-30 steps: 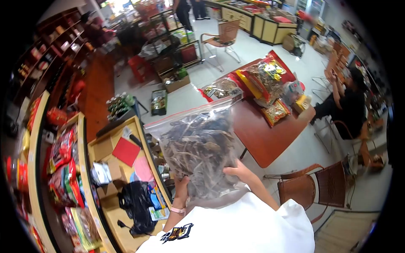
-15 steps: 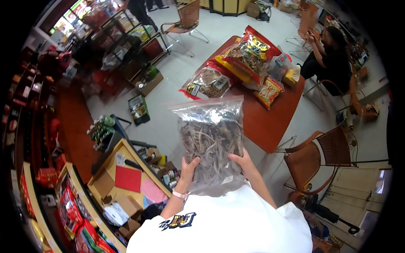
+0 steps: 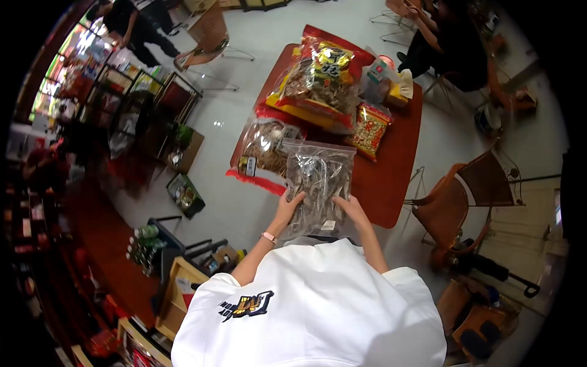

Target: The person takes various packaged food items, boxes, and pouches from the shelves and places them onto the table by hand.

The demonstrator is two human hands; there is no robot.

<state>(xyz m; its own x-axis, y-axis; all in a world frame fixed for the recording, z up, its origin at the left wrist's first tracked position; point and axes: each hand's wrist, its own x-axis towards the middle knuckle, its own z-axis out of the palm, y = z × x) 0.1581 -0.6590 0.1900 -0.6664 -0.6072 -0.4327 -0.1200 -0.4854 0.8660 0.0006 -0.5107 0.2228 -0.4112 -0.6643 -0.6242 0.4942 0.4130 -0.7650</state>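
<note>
A clear zip bag of dark dried strips [image 3: 319, 183] is held upright in front of my chest, its zip edge facing away from me. My left hand [image 3: 290, 208] is closed on its left side, thumb on the front. On the right side my right hand [image 3: 350, 211] grips it the same way. Beyond the bag, on the red-brown table [image 3: 391, 177], lie a red-edged bag of dried goods [image 3: 264, 150], a stack of big red and yellow bags [image 3: 324, 79] and a small bag of pale pieces [image 3: 370, 129].
A yellow tissue box [image 3: 398, 95] stands at the table's far right. A wicker chair [image 3: 449, 199] is on my right, and a person [image 3: 452, 49] sits beyond it. Another person [image 3: 131, 27] stands far left, near shelves. A carton [image 3: 186, 150] and bottles [image 3: 143, 248] are at left.
I have come closer to the table, and the held bag now overlaps the table and the nearest bag in view. Both hands keep their grip.
</note>
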